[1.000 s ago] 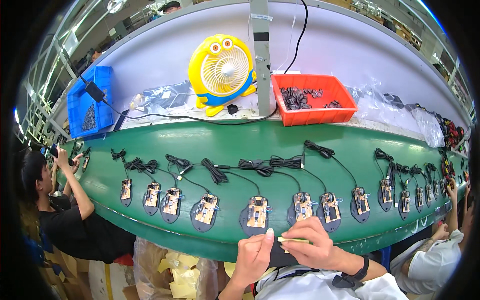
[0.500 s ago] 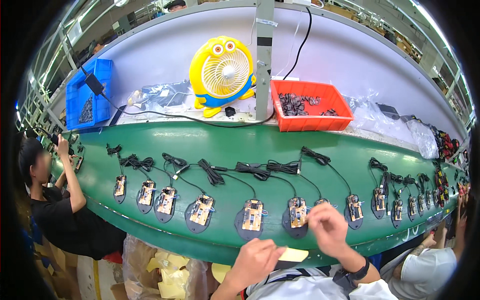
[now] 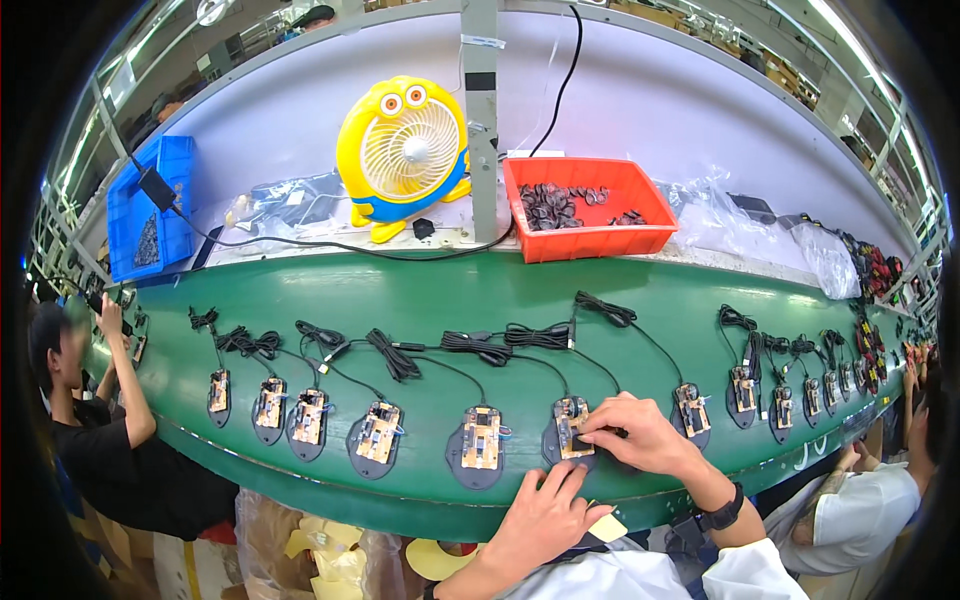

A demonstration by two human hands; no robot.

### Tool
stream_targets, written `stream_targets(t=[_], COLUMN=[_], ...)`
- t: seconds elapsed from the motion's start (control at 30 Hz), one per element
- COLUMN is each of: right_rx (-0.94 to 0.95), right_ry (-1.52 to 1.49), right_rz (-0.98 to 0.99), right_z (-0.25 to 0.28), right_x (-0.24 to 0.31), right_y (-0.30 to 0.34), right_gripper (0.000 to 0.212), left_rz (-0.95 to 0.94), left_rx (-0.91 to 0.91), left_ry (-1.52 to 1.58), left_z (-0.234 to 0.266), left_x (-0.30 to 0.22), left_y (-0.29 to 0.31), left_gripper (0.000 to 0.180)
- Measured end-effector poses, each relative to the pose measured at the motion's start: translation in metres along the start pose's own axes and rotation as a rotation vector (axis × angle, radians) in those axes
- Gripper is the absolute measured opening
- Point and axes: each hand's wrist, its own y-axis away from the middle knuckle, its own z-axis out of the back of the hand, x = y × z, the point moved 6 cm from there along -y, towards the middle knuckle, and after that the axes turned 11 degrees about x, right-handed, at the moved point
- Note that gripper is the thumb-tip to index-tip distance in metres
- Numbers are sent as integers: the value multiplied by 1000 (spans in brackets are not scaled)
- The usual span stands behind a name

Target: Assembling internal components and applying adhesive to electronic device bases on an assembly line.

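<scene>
In front of me lies a black computer mouse base [image 3: 550, 452] with a tan circuit board [image 3: 569, 412] on it. My right hand [image 3: 640, 432] is over this board, thumb and fingertips pinched together at its surface; whatever is between them is hidden. My left hand [image 3: 545, 515] reaches to the base's near edge with its fingertips touching there. A yellow sheet [image 3: 608, 527] sticks out by the left thumb, held in that hand. Another mouse base with its board [image 3: 481, 440] is to the left, and one more [image 3: 692, 410] is to the right.
Several more mouse bases line the green bench [image 3: 300, 275], their black cables [image 3: 477, 346] bundled behind. A red bin [image 3: 600, 240] of dark parts, a yellow fan [image 3: 350, 150] and a blue bin [image 3: 180, 200] stand at the back. Co-workers sit left [image 3: 110, 450] and right [image 3: 860, 520].
My right hand has come left and down onto the circuit board. The left hand, with the yellow sheet, has moved up to the base's near edge. The whole view has shifted slightly.
</scene>
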Motion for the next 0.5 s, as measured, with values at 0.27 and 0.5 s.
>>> stream_targets(t=[0.27,0.5], right_rx=[-2,34], right_ry=[45,74], right_rz=[45,26], right_z=[-3,-4], right_x=[-2,1], right_y=[1,1], right_gripper=[11,8], left_rz=[-3,-18], left_rx=[16,26], left_ry=[9,2], left_z=[0,2], left_x=[1,0], left_y=[-3,-4], left_gripper=[45,45])
